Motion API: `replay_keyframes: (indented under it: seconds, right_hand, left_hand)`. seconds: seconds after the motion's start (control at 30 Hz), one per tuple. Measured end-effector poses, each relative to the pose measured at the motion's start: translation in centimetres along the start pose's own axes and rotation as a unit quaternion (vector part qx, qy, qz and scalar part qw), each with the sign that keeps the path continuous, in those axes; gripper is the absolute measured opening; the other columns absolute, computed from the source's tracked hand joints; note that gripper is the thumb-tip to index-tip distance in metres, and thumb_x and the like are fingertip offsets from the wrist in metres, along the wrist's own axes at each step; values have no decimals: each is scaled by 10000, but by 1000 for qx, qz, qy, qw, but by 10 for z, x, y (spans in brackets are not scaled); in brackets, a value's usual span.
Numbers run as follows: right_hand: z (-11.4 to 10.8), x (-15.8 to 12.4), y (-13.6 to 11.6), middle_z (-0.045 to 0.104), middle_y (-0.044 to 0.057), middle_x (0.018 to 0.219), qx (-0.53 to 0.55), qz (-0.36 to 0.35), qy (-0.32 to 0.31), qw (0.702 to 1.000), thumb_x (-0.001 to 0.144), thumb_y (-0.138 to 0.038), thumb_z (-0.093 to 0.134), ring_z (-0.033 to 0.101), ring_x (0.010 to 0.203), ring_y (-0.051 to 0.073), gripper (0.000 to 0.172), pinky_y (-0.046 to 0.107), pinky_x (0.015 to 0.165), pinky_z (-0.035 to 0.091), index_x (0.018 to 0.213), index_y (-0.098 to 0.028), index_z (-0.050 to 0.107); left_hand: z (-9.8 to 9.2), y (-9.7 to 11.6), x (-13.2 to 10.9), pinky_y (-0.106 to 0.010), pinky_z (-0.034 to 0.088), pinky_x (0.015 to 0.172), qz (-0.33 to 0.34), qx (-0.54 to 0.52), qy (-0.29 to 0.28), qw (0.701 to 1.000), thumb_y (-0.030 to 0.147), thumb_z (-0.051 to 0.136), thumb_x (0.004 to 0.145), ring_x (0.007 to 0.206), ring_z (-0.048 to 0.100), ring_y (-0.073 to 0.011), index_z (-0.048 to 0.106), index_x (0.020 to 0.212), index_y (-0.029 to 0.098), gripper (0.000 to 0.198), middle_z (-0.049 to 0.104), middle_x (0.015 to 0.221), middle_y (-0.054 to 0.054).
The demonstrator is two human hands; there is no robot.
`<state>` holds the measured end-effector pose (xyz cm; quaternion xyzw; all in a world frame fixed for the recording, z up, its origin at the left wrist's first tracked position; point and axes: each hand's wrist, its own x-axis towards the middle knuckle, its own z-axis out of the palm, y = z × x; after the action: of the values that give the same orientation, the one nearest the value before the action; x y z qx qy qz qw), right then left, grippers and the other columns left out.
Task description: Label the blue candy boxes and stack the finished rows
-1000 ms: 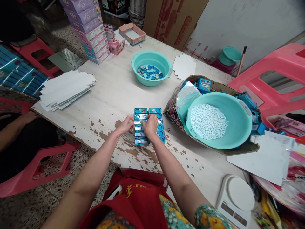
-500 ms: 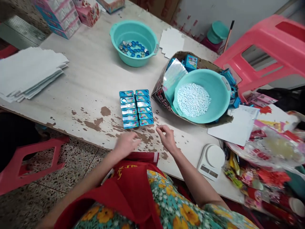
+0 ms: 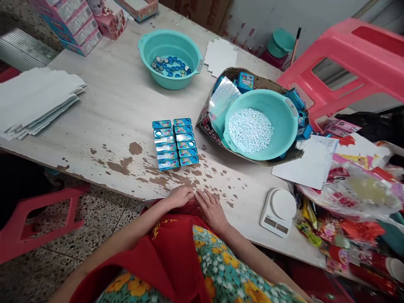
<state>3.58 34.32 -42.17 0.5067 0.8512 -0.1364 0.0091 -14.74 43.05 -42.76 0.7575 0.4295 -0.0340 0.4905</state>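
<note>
Both hands are at the table's near edge, close together over the red apron (image 3: pixel 176 240). My left hand (image 3: pixel 180 196) is closed, fingers curled with the tips toward my right hand; what it pinches, if anything, is hidden. My right hand (image 3: pixel 212 208) lies flat with fingers stretched out over the apron, its tips almost touching the left. Just beyond stand two columns of small blue printed boxes (image 3: pixel 166 155), with round and shiny faces on top. To their right, a turquoise basin (image 3: pixel 285 130) full of pale small candies (image 3: pixel 251 130) sits on an open carton (image 3: pixel 210 126).
Another turquoise basin (image 3: pixel 170 42) with blue and silver round pieces stands farther back. White card sheets (image 3: pixel 34 99) are stacked at left. A white kitchen scale (image 3: pixel 277 212) lies at right, beside piled wrappers (image 3: pixel 356 235). A pink stool (image 3: pixel 344 54) stands behind the carton.
Both hands have drawn back from beside the blue boxes to the apron at the table edge and come together. My right hand's fingers have straightened. The view has shifted slightly.
</note>
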Motion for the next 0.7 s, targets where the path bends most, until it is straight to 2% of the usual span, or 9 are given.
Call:
replay_keyframes:
  seconds: [0.1, 0.17, 0.3, 0.43, 0.53, 0.63, 0.7]
  right_hand:
    - [-4, 2, 4, 478, 72, 1343, 27, 0, 12, 1000, 894, -220, 446, 381, 1248, 271, 338, 447, 959, 378, 1224, -197, 515]
    - [-6, 6, 5, 488, 87, 1329, 44, 14, 31, 998, 888, -249, 465, 407, 1225, 269, 289, 433, 939, 400, 1152, -177, 559]
    - [-1, 15, 3, 478, 113, 1337, 35, 32, 48, 998, 878, -285, 496, 423, 1214, 277, 410, 428, 909, 419, 1269, -163, 468]
    - [10, 9, 2, 477, 110, 1340, 20, 4, 46, 999, 897, -226, 457, 393, 1247, 269, 422, 427, 919, 411, 1313, -164, 422]
    - [9, 2, 1, 490, 102, 1327, 38, -10, 57, 998, 886, -212, 476, 376, 1258, 272, 317, 432, 920, 408, 1197, -181, 528]
    - [-2, 2, 2, 615, 83, 1143, 91, -1, 66, 994, 883, -221, 486, 493, 1127, 238, 171, 405, 887, 431, 1000, -190, 606]
    - [-10, 7, 4, 638, 84, 1064, 118, 29, 66, 990, 887, -243, 482, 534, 1044, 218, 184, 385, 866, 446, 1023, -189, 594]
  left_hand:
    - [1, 0, 3, -241, 326, 600, -8, -6, -3, 1000, 305, 370, 864, 723, 556, -167, 614, 758, 177, 295, 657, 777, -50]
    - [2, -2, 4, -242, 312, 586, -10, -6, -2, 1000, 299, 376, 858, 715, 550, -166, 613, 755, 179, 285, 653, 771, -47]
    - [3, -5, 5, -246, 295, 569, 5, -12, -2, 1000, 296, 372, 860, 685, 541, -160, 601, 728, 177, 290, 644, 749, -45]
    - [6, -9, 8, -247, 318, 596, 3, -19, -5, 1000, 294, 351, 870, 698, 545, -165, 599, 734, 171, 308, 639, 747, -52]
    - [7, -10, 10, -251, 337, 623, -2, -23, -1, 1000, 295, 338, 878, 726, 553, -172, 607, 767, 174, 315, 641, 765, -54]
    - [7, -10, 12, -256, 345, 623, -20, -14, 2, 1000, 304, 332, 882, 741, 560, -178, 610, 778, 177, 323, 643, 774, -58]
    - [6, -10, 13, -256, 348, 619, -26, -8, -1, 1000, 303, 327, 884, 741, 564, -178, 611, 786, 176, 326, 643, 776, -60]
